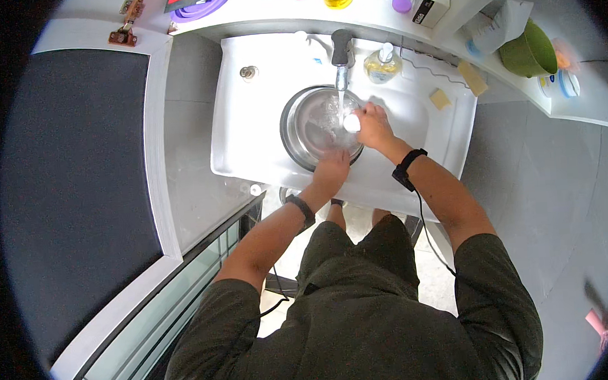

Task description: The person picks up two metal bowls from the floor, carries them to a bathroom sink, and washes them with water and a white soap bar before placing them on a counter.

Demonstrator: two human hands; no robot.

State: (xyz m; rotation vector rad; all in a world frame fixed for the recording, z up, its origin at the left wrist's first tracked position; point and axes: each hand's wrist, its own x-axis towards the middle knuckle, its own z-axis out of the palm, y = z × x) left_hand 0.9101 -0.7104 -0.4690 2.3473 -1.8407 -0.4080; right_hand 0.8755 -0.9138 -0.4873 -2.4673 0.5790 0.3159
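A round metal bowl (290,137) sits in the white sink (246,141), and water from the faucet (341,54) streams into it. My right hand (375,126) is at the bowl's right side, closed on a small white egg-shaped thing (351,123) beside the stream. Its exact kind is too small to make out. My left hand (333,171) grips the bowl's near rim, its fingertips partly hidden over the edge. Both wrists wear black bands, with a cable hanging from each.
A clear soap bottle (383,66) stands right of the faucet. Two yellowish sponge pieces, one being a small sponge (440,99), lie on the right. Coloured bottles line the shelf (267,11) behind, with a green cup (528,51) at the right. A dark-panelled door (84,201) is on the left.
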